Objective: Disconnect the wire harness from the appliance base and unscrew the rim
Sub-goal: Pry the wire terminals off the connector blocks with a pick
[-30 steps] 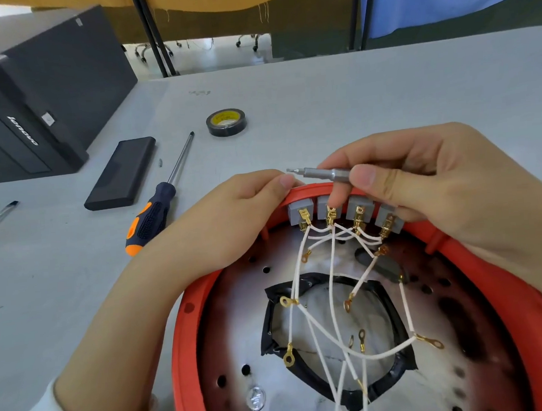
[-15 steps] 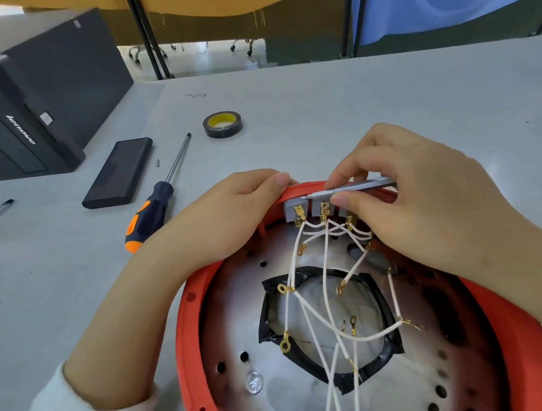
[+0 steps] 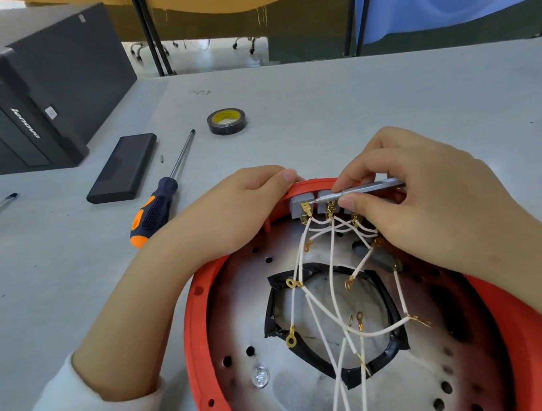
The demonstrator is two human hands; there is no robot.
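Fingers of the right hand (image 3: 436, 200) are pinched round a slim silver screwdriver (image 3: 363, 190), which is held almost level with its tip at the row of grey terminal blocks (image 3: 301, 204) on the far inner edge of the red rim (image 3: 192, 332). The rim is gripped at its far left edge by the left hand (image 3: 232, 214), whose fingers are curled over it. The appliance base (image 3: 239, 320) is seen lying on the grey worktop (image 3: 352, 103), just in front of the person, its scorched metal floor pierced with holes and a black-edged opening at the middle. The white wire harness (image 3: 332, 281) is seen running from brass connectors at the terminal blocks down across the opening, with several loose ring terminals at its ends. Left of the base, on the worktop, an orange-and-black screwdriver (image 3: 157, 210) and a flat black case (image 3: 122, 167) are laid side by side, apart from each other. A roll of black tape (image 3: 226, 121) is placed farther back, and a black computer case (image 3: 30, 90) stands at the far left.
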